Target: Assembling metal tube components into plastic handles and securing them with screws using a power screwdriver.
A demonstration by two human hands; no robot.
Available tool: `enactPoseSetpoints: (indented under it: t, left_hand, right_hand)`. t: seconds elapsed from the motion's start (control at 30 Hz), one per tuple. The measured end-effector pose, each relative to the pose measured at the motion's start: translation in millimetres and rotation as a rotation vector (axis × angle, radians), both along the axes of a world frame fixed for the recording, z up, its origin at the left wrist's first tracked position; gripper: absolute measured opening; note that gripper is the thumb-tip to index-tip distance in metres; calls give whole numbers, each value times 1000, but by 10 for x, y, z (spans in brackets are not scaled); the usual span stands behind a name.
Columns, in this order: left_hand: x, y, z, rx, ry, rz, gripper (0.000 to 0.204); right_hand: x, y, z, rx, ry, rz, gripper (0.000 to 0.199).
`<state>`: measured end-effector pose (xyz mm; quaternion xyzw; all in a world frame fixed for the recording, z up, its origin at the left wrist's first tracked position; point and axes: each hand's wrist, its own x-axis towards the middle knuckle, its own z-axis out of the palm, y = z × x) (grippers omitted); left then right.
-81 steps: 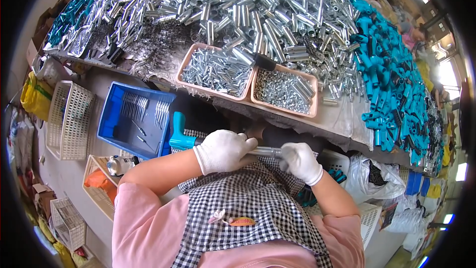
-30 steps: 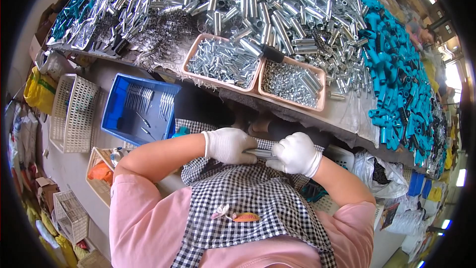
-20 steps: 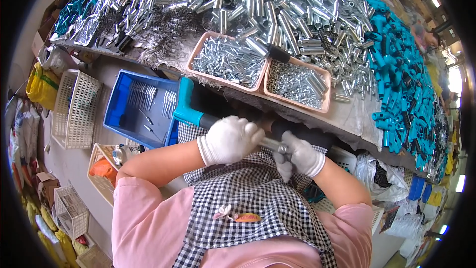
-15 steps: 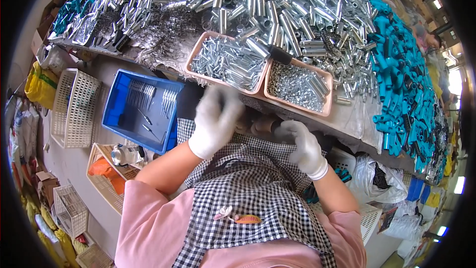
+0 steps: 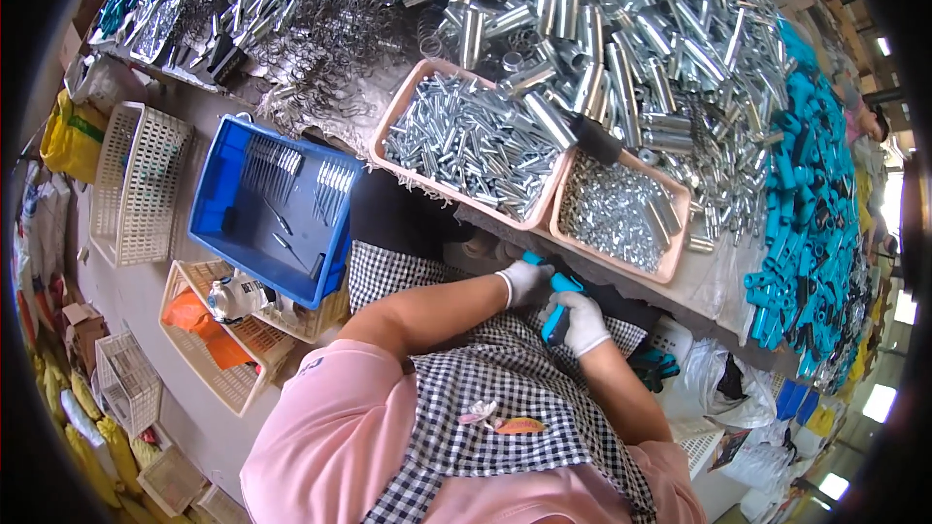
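Observation:
Both my hands wear white gloves and meet over my checked apron, just below the table edge. My left hand (image 5: 525, 280) and my right hand (image 5: 581, 321) both grip a teal plastic handle (image 5: 556, 309) held between them. Straight ahead on the table sit two pink trays: the left pink tray (image 5: 397, 114) holds short silver metal tubes, the right pink tray (image 5: 677, 233) holds small silver parts.
A big heap of shiny metal tubes (image 5: 602, 19) covers the table behind the trays, with a pile of teal handles (image 5: 811, 204) at the right. A blue crate (image 5: 218, 189) with metal pieces sits at my left, beside white baskets (image 5: 136, 184).
My left hand swung out to the left toward the blue crate, then came back. Both hands now close together on a teal handle nearer the right tray.

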<state>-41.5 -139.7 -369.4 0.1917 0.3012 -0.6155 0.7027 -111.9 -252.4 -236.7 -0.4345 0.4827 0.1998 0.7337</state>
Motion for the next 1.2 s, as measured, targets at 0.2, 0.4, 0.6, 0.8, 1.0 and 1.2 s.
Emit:
enactPoseSetpoints:
  t: [0.2, 0.4, 0.6, 0.8, 1.0, 1.2]
  left_hand:
    - [-295, 170, -1186, 92, -563, -98, 27]
    - [111, 224, -87, 218, -1718, -499, 26]
    - [-278, 245, -1248, -36, -1061, -145, 33]
    - [-271, 165, -1163, -39, -815, -258, 31]
    - [-275, 176, -1597, -78, -815, -148, 34]
    - [-150, 369, -1124, 101, -681, -92, 38]
  right_hand:
    - [121, 251, -233, 29, 69, 75, 18]
    - [191, 46, -437, 61, 139, 11, 16]
    - [274, 372, -256, 3, 122, 131, 13]
    - [183, 267, -195, -57, 109, 74, 13]
    - [213, 370, -198, -32, 45, 68, 13]
    - [489, 525, -140, -83, 95, 149, 18]
